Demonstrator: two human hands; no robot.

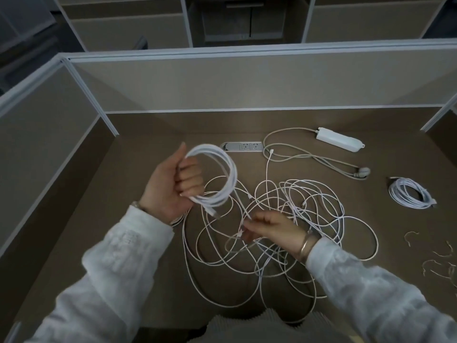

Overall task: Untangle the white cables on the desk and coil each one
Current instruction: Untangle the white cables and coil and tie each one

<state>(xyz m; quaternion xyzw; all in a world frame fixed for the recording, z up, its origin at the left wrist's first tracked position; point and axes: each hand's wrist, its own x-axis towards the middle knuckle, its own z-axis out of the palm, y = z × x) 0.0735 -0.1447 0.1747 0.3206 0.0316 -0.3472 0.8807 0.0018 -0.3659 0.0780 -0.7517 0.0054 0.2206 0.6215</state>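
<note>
White coil [217, 177] gripped in left hand [170, 186], right hand [267, 227] fingers (blurred) pinching tangle [309, 219] strand.

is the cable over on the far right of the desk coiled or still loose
Coiled. The cable at the desk's right side lies as a neat ring of stacked loops, apart from the tangled pile in the middle.

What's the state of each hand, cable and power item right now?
Left hand: grips a coiled cable, held off the desk.
Right hand: pinches a strand of the tangle.
Cable tangle: loose, uncoiled.
Finished coil: lying at right.
Power strip: its plug lies on the desk.
</note>
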